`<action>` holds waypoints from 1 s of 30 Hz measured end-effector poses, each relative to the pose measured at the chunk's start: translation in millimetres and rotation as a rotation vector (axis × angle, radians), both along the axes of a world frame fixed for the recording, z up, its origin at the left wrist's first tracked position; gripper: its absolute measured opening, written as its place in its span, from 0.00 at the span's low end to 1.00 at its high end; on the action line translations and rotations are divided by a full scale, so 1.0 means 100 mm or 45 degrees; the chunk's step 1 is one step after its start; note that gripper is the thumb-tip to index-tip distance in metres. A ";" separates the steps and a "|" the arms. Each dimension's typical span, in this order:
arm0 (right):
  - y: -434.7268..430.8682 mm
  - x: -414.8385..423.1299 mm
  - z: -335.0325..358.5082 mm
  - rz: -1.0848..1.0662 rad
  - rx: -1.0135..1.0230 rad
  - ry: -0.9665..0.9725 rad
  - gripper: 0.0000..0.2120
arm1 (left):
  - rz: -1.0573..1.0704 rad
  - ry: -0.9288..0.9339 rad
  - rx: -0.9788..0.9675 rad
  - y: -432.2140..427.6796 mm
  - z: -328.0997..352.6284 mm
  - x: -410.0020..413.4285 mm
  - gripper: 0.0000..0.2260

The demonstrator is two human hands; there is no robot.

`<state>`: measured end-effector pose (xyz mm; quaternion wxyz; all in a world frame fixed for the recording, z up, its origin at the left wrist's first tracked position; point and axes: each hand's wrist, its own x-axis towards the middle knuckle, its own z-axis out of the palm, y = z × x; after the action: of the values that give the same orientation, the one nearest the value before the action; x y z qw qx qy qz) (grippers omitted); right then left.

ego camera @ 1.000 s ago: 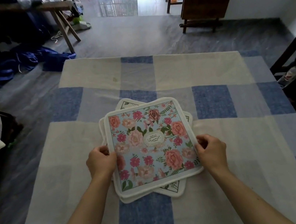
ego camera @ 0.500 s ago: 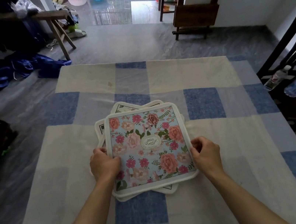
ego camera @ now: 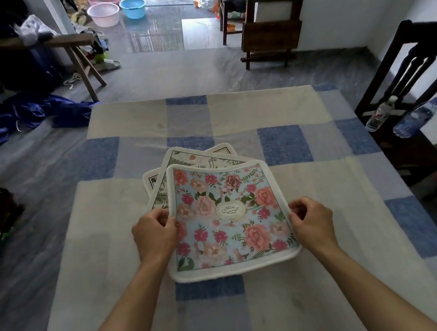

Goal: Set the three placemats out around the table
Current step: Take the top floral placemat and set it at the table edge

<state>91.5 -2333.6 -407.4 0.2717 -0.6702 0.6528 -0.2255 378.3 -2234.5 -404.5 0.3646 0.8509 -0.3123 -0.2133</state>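
At frame centre the left hand and right hand pinch opposite edges of the blue rose-print fabric placemat, which tops two pale leaf-print placemats. The first mat seems to be in hand; next it needs carrying to a table side. Upper left, the contents of the pink plastic basin and blue plastic basin cannot be told

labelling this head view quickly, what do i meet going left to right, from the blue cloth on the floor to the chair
blue cloth → left hand → floral placemat → right hand → clear bottle → blue bottle
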 end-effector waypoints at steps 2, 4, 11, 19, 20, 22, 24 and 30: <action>0.12 -0.07 0.10 -0.020 -0.030 -0.007 0.03 | -0.029 0.007 -0.034 0.10 0.09 0.00 0.02; 0.24 -0.15 0.19 -0.043 -0.070 -0.014 0.03 | -0.070 0.003 -0.020 0.18 0.18 -0.01 0.03; 0.57 -0.46 0.38 -0.025 -0.107 -0.109 0.05 | -0.127 0.023 -0.083 0.58 0.46 -0.19 0.05; 0.72 -1.13 0.38 0.083 -0.030 -0.323 0.08 | -0.075 -0.096 -0.172 0.94 0.79 -0.86 0.04; 0.73 -1.24 0.39 0.105 -0.019 -0.333 0.08 | -0.066 -0.103 -0.174 0.98 0.81 -0.99 0.04; 0.76 -1.45 0.41 0.130 -0.007 -0.354 0.08 | -0.062 -0.138 -0.160 1.06 0.86 -1.24 0.04; 0.81 -1.64 0.46 0.147 -0.011 -0.369 0.07 | -0.041 -0.155 -0.169 1.17 0.90 -1.46 0.04; 0.98 -1.99 0.61 0.165 0.013 -0.380 0.06 | -0.003 -0.091 -0.204 1.45 0.93 -1.84 0.03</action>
<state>-107.4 -2235.2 -346.7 0.3830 -0.6687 0.5615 -0.3012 194.2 -2089.1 -311.7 0.4200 0.8257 -0.3421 -0.1573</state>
